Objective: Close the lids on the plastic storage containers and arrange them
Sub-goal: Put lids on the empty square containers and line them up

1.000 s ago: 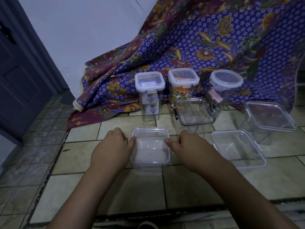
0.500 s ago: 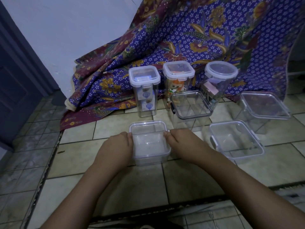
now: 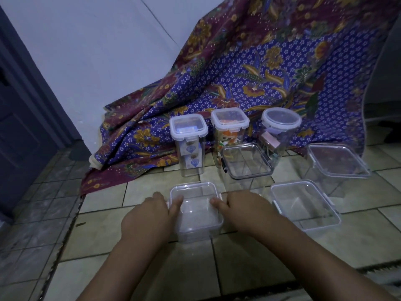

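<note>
A small clear square container [image 3: 196, 210] with its lid on sits on the tiled floor in front of me. My left hand [image 3: 149, 216] grips its left side, thumb on the lid. My right hand [image 3: 245, 210] holds its right side the same way. To its right lies a wider clear container [image 3: 303, 205] with a lid on top. Behind stand a clear box with a dark-rimmed lid [image 3: 246, 161] and a large clear box [image 3: 337, 161]. In the back row are two tall square jars [image 3: 188, 142] [image 3: 230, 127] and a round-lidded jar [image 3: 281, 127].
A patterned blue and maroon cloth [image 3: 260, 72] drapes down the wall behind the jars and onto the floor. A dark door [image 3: 19, 127] stands at the left. A rug edge [image 3: 368, 272] lies at the lower right.
Both hands have closed in from beside the small container to clasp its sides, thumbs now on the lid. The camera has shifted slightly; the other containers have not moved.
</note>
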